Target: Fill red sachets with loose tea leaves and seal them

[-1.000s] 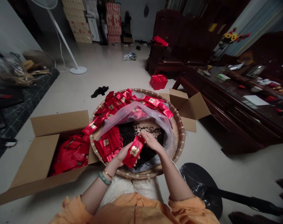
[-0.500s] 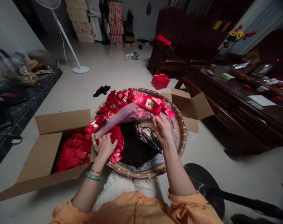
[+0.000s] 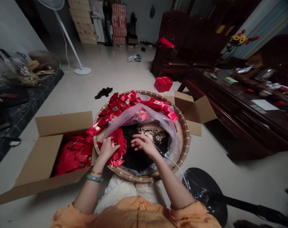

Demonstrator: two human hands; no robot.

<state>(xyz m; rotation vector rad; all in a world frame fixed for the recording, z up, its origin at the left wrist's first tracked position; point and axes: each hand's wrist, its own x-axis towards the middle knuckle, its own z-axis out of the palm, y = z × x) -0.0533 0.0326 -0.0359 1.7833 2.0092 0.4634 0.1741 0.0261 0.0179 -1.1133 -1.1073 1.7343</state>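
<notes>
My left hand (image 3: 107, 149) curls around the edge of a stack of red packets with gold labels (image 3: 117, 148), inside a round woven bamboo tray (image 3: 182, 148). My right hand (image 3: 144, 145) hovers with its fingers apart over a heap of dark loose tea leaves (image 3: 136, 155). Near its wrist, a thin black tool (image 3: 158, 149) lies partly hidden, with a white cord (image 3: 174, 164) running off over the tray rim. A clear plastic bag (image 3: 139, 115) lines the tray, and more red packets (image 3: 131, 100) lie along its far side.
An open cardboard box (image 3: 63, 123) full of red packets stands at the left of the tray, and another (image 3: 193, 109) behind it at the right. A dark wooden table (image 3: 229, 104) runs along the right. A black bag (image 3: 201, 193) lies at lower right.
A second ago both hands held a red packet over the tea. That packet is no longer in them. My right hand has moved from the far packets down over the leaves.
</notes>
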